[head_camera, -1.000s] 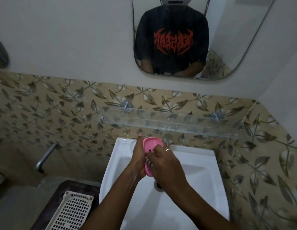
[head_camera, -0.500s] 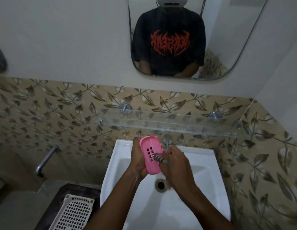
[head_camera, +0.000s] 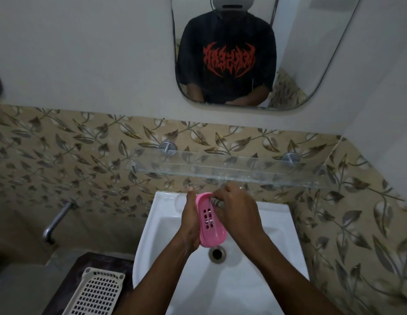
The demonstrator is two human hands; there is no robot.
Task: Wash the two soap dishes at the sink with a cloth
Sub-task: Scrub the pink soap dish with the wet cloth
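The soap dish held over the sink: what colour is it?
Pink, with small drain slots; the soap dish shows best in the head view.
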